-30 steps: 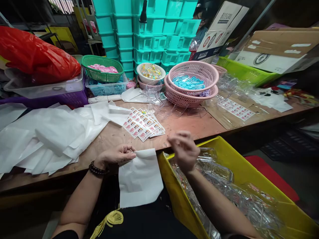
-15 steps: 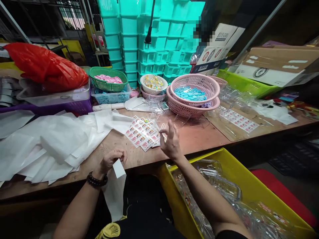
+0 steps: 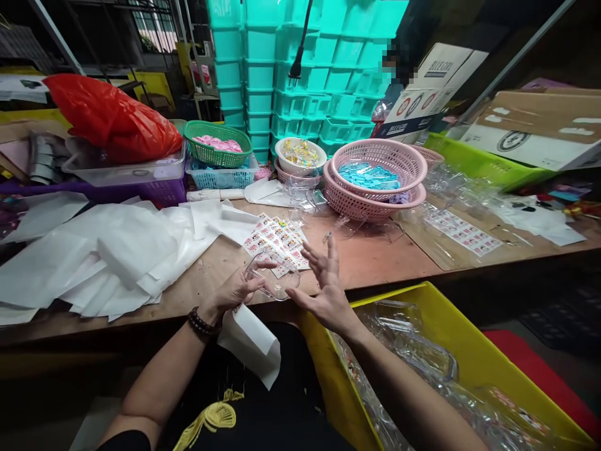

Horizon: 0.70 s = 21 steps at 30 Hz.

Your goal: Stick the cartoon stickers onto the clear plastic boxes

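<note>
My left hand is closed on the edge of a clear plastic case with rounded corners. From the same hand hangs a white paper sheet, folded over near its top. To the right, my right hand is open with its fingers spread, and the thumb tip is close to the case's right edge; whether it touches I cannot tell. Beyond both hands, several sticker sheets with small printed pictures lie overlapping on the wooden table.
White paper sheets pile up at left. Pink baskets with blue pieces, a white bowl and a green basket stand behind. Below right, a yellow bin holds clear plastic cases. Turquoise crates are stacked beyond.
My right hand has gone from a pinch to spread fingers. A clear case now shows plainly in my left hand, which has moved right. The hanging paper has swung right.
</note>
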Motion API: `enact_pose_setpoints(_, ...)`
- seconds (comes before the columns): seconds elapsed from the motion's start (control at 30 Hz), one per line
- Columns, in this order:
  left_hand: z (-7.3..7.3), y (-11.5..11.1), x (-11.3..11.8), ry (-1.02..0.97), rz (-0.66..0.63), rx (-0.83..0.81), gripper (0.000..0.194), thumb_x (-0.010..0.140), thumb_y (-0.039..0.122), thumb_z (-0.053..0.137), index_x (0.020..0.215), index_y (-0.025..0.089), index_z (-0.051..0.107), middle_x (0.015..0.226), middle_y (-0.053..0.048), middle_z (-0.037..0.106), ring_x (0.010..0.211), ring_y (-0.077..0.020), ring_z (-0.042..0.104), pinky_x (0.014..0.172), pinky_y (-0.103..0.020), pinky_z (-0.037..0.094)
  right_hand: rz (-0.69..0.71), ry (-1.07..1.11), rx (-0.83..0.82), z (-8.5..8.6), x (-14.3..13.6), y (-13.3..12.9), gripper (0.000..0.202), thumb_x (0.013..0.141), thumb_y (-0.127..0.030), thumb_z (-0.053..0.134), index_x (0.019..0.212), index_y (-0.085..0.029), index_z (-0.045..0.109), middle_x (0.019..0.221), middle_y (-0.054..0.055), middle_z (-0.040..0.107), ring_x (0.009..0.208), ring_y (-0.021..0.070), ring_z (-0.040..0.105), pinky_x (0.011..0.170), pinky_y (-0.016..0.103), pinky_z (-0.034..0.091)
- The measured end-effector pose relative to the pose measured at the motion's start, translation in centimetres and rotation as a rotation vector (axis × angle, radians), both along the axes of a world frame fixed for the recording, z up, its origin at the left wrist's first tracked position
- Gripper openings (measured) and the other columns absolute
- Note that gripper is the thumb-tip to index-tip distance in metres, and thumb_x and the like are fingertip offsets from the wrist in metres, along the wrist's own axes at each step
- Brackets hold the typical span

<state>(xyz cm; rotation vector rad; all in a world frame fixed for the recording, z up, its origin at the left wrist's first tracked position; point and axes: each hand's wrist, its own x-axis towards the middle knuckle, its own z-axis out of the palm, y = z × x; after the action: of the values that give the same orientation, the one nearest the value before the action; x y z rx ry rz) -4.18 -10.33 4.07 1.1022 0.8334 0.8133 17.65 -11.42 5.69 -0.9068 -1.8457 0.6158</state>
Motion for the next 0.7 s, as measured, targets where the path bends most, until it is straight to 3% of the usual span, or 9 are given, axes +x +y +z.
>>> enact_pose_setpoints(0.1, -0.5, -0.5, 0.1, -0.04, -0.067, 0.013, 0.088, 0.071, 0.054, 0.082, 0.142, 0.014, 0.048, 0.091, -0.011, 0.077, 0.036, 0.0005, 0.035, 0.037, -0.018, 0.017, -0.053, 0.087, -0.1, -0.9, -1.1, 0.4, 0.091, 0.096, -0.023, 0.053, 0.159, -0.027, -0.012, 0.121, 0.013, 0.069, 0.094, 0.02, 0.073, 0.083, 0.038, 0.063)
enact_pose_setpoints(0.17, -0.6, -0.6, -0.2, -0.074, -0.122, -0.004, 0.102, 0.065, 0.061, 0.084, 0.148, 0.017, 0.041, 0.101, -0.016, 0.077, 0.037, 0.0004, 0.039, 0.037, -0.017, 0.018, -0.13, 0.033, 0.088, -1.4, -1.2, 1.1, 0.085, 0.096, -0.014, 0.046, 0.159, -0.026, -0.009, 0.11, 0.011, 0.072, 0.089, 0.0201, 0.073, 0.08, 0.038, 0.063)
enact_pose_setpoints(0.23, -0.5, -0.5, -0.6, -0.112, -0.173, -0.09, 0.108, 0.067, 0.076, 0.072, 0.152, 0.019, 0.036, 0.107, -0.019, 0.075, 0.034, 0.0009, 0.035, 0.035, -0.018, 0.014, -0.168, -0.112, 0.371, -1.6, -0.9, 1.7, 0.087, 0.094, -0.007, 0.046, 0.16, -0.027, -0.008, 0.109, 0.011, 0.074, 0.092, 0.0224, 0.073, 0.081, 0.04, 0.062)
enact_pose_setpoints(0.3, -0.3, -0.4, -0.7, -0.127, -0.176, -0.2, 0.102, 0.074, 0.083, 0.056, 0.15, 0.018, 0.038, 0.108, -0.021, 0.075, 0.03, 0.0002, 0.034, 0.033, -0.019, 0.011, -0.168, -0.251, 0.58, -1.6, -0.5, 2.4, 0.089, 0.092, -0.002, 0.046, 0.16, -0.027, -0.006, 0.107, 0.011, 0.075, 0.089, 0.0236, 0.074, 0.078, 0.042, 0.062)
enact_pose_setpoints(0.37, -0.3, -0.2, -0.5, -0.125, -0.127, -0.277, 0.088, 0.081, 0.078, 0.054, 0.143, 0.016, 0.046, 0.106, -0.021, 0.074, 0.033, -0.0025, 0.042, 0.033, -0.019, 0.013, -0.159, -0.32, 0.67, -1.6, -0.3, 2.8, 0.09, 0.09, 0.0, 0.045, 0.161, -0.026, -0.004, 0.104, 0.01, 0.076, 0.086, 0.0239, 0.074, 0.075, 0.041, 0.062)
enact_pose_setpoints(0.5, -1.1, -0.1, 0.4, -0.154, -0.049, -0.31, 0.064, 0.083, 0.065, 0.064, 0.121, 0.014, 0.059, 0.105, -0.02, 0.073, 0.048, -0.0081, 0.058, 0.034, -0.018, 0.016, -0.138, -0.336, 0.671, -1.8, -0.4, 3.2, 0.091, 0.089, 0.001, 0.044, 0.161, -0.026, -0.006, 0.103, 0.009, 0.076, 0.089, 0.023, 0.074, 0.077, 0.04, 0.061)
enact_pose_setpoints(0.6, -1.8, -0.2, 0.7, -0.169, 0.0, -0.285, 0.062, 0.078, 0.066, 0.068, 0.11, 0.014, 0.062, 0.107, -0.018, 0.073, 0.036, -0.0009, 0.044, 0.033, -0.018, 0.013, -0.074, -0.387, 0.565, -1.1, -0.2, 2.7, 0.091, 0.09, -0.006, 0.048, 0.161, -0.027, -0.005, 0.116, 0.012, 0.07, 0.102, 0.0247, 0.07, 0.084, 0.043, 0.06)
enact_pose_setpoints(0.7, -2.0, -0.3, 0.6, -0.156, 0.139, -0.226, 0.065, 0.074, 0.069, 0.07, 0.108, 0.015, 0.062, 0.111, -0.016, 0.072, 0.031, 0.0036, 0.032, 0.032, -0.018, 0.012, 0.008, -0.366, 0.368, 1.0, 0.5, 1.5, 0.086, 0.087, -0.027, 0.064, 0.159, -0.027, 0.019, 0.15, 0.017, 0.044, 0.135, 0.0334, 0.049, 0.102, 0.053, 0.051)
